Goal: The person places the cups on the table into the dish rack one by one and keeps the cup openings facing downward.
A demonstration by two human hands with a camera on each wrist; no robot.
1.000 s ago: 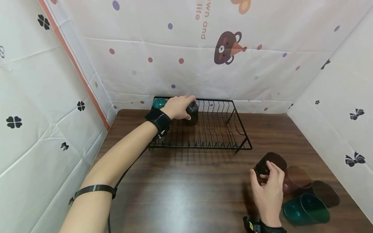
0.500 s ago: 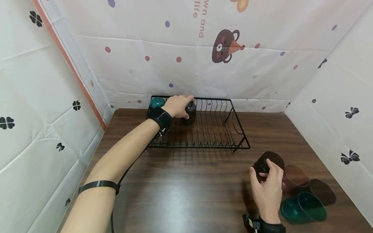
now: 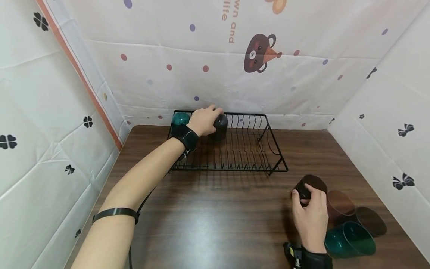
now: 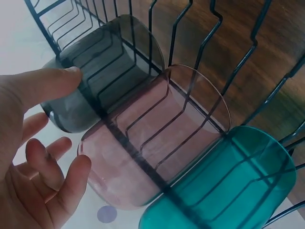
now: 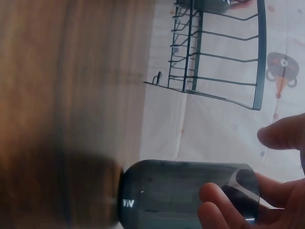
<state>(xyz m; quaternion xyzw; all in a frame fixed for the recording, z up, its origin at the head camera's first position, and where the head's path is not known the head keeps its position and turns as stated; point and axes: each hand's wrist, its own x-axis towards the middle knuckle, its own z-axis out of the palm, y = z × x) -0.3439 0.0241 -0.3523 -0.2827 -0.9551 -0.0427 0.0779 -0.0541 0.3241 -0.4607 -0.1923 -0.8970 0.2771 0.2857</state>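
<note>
In the head view my left hand (image 3: 205,121) is at a grey see-through cup (image 3: 220,125) standing upside down in the black wire rack (image 3: 228,170). The left wrist view shows the thumb lying over the grey cup (image 4: 109,71), the other fingers loosely bent beside it. A pink cup (image 4: 152,143) and a teal cup (image 4: 224,186) stand next to it. My right hand (image 3: 310,218) is around the rim of a dark upright cup (image 3: 304,192) on the table. In the right wrist view its thumb stands apart from that cup (image 5: 167,191), with two fingertips overlapping its side.
Beside the right hand, a reddish cup (image 3: 339,205), another dark cup (image 3: 371,220) and a teal cup (image 3: 349,241) stand close together on the wooden table (image 3: 208,220). Printed white sheets (image 3: 151,86) rise behind the rack and along both sides.
My left fingers have loosened and lifted away from the grey cup, which stays in the rack. My right hand has shifted slightly, its thumb nearer the dark cup. The view has tilted slightly.
</note>
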